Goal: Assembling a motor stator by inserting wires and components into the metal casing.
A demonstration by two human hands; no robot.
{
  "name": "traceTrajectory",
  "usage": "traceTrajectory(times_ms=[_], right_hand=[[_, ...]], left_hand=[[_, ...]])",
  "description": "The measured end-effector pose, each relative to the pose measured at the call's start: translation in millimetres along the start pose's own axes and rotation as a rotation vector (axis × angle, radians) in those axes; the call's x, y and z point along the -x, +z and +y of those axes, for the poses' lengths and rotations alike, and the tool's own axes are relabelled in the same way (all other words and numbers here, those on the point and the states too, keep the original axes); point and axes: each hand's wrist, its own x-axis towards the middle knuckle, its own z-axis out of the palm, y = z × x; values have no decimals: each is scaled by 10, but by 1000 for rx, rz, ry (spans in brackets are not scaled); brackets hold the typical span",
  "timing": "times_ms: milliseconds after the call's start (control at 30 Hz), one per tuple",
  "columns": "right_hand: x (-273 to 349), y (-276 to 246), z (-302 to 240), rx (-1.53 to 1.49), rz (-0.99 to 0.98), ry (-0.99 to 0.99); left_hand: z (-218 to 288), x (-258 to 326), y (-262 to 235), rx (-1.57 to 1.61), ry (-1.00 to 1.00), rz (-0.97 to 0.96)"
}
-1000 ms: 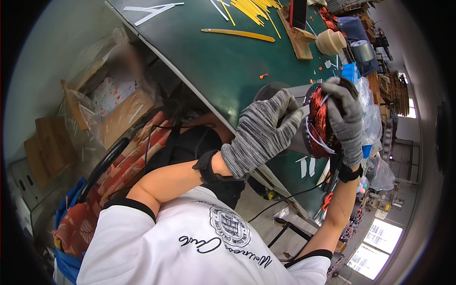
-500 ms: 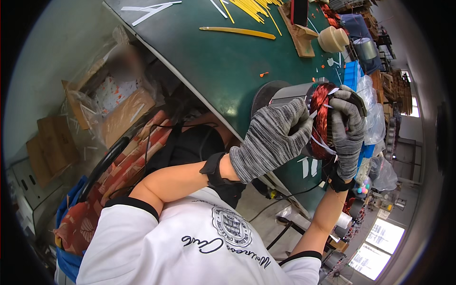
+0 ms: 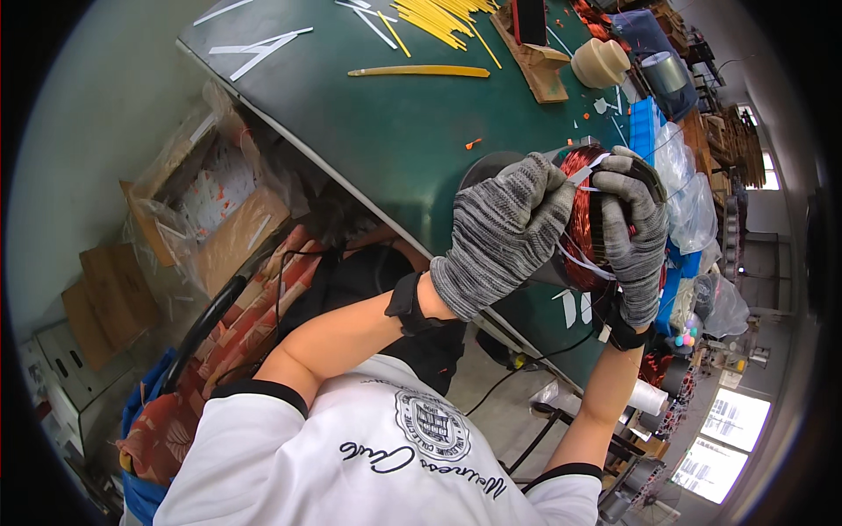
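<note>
A motor stator (image 3: 580, 230) with red copper windings lies on its side on the green workbench (image 3: 386, 131). Thin white strips loop around its coils. My gloved left hand (image 3: 507, 235) is at the winding's left side, thumb and fingers pinching a flat white strip (image 3: 582, 172) that crosses the top of the coils. On the other side my gloved right hand (image 3: 633, 241) curls its fingers around the stator's end rim, close to the strip's far end. The fingertips there are partly hidden. Behind my left hand a dark round disc (image 3: 474, 168) shows.
Yellow strips (image 3: 434, 22) and white strips (image 3: 263, 53) lie at the bench's far side. A wooden stand (image 3: 535, 66) and a cream stepped block (image 3: 601, 63) are farther back. Blue bins (image 3: 645, 127) and clear plastic bags (image 3: 684, 193) line the right. An open carton (image 3: 237, 237) stands left below.
My left hand has shifted slightly up along the coils, and the strip in its pinch now shows at the top of the winding. My right hand stays at the rim. The view has tilted slightly.
</note>
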Motion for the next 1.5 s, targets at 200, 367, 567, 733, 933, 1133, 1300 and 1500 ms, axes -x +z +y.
traceTrajectory(times_ms=[200, 367, 567, 733, 933, 1133, 1300, 1500], right_hand=[[21, -18, -14, -11, 20, 14], [18, 2, -28, 10, 20, 14], [34, -19, 0, 16, 28, 41], [26, -2, 13, 6, 19, 15], [53, -38, -90, 23, 290, -26], [502, -152, 488, -147, 778, 569], [695, 291, 297, -875, 516, 456], [683, 127, 277, -1265, 616, 850]], left_hand=[[3, 0, 86, 71, -54, 10], [-24, 25, 81, 27, -40, 41], [-14, 20, 99, 37, -21, 21], [-16, 30, 60, -35, 20, -21], [-37, -23, 103, -165, 152, -63], [-5, -221, 205, -311, 235, -156], [29, -549, 103, -474, 302, -393], [10, -916, 19, -697, 390, -724]])
